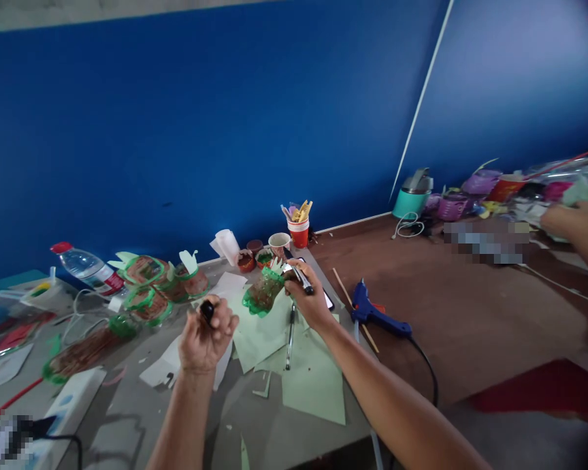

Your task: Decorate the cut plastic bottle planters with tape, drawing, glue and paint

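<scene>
My left hand [206,336] is closed in a fist around a small black object [207,311] that looks like a marker cap or pen end; the rest is hidden. In my right hand [308,297] a silver and black marker [301,278] is gripped. The fingers of that hand also touch a cut plastic bottle piece [264,291], brown inside with a scalloped green edge and a pale paper leaf at its top. Beneath lie sheets of pale green paper [316,385] and a clear pen [291,336]. A phone, mostly hidden, lies behind my right hand.
A blue glue gun [379,316] and a wooden stick [355,310] lie at right. Several green-rimmed bottle pieces [149,305], a water bottle [92,267] and a power strip [71,408] are at left. Red cups [298,234] stand by the wall. Another person's hand [575,225] reaches in far right.
</scene>
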A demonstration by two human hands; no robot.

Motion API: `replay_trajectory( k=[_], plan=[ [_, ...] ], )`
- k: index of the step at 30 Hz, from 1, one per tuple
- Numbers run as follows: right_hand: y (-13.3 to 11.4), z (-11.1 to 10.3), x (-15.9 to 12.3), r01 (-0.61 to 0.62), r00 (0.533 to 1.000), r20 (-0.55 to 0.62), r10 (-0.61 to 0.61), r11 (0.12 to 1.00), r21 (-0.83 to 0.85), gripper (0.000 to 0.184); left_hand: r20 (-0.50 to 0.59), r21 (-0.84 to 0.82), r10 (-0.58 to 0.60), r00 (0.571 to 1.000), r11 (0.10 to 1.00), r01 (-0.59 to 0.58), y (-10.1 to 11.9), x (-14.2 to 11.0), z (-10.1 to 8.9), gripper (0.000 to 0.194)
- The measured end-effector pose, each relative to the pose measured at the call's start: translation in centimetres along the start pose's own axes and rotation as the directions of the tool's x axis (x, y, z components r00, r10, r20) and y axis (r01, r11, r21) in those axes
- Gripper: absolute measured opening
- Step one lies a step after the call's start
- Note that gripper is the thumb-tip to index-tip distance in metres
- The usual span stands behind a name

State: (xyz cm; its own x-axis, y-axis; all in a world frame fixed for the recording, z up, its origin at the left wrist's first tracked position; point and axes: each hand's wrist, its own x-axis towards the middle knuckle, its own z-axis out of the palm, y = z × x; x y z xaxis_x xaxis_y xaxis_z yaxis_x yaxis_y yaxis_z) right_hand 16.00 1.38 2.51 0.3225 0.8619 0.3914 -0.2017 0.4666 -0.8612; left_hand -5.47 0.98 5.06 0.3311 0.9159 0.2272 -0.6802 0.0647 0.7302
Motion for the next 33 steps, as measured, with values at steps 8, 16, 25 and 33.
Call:
replay_trajectory(
  k=[8,16,25,33],
  plan=[
    [-0.9,0.6,-0.5,-0.117,0.992,0.065,0.107,0.977,0.179,0.036,-0.396,0.012,-0.24,0.886,0.964,0.266,-4.0,2.0,-1.4,0.029],
    [-0.5,0.4,-0.5,-0.122,0.984,0.144,0.102,0.983,0.135,0.039,-0.142,0.146,-0.43,0.892,0.882,0.449,-4.3,0.1,-0.4,0.059],
    [-0.2,0.5,-0.4,-0.11,0.988,-0.084,0.132,0.966,0.233,0.036,-0.258,0.15,-0.249,0.934,0.944,0.293,-5.2,0.6,-1.1,0.044],
    [-1.4,1.1,-0.9,-0.274,0.962,0.146,0.232,0.827,0.49,0.032,-0.289,0.138,-0.198,0.937,0.96,0.245,-5.6,0.8,-1.5,0.043]
  ],
)
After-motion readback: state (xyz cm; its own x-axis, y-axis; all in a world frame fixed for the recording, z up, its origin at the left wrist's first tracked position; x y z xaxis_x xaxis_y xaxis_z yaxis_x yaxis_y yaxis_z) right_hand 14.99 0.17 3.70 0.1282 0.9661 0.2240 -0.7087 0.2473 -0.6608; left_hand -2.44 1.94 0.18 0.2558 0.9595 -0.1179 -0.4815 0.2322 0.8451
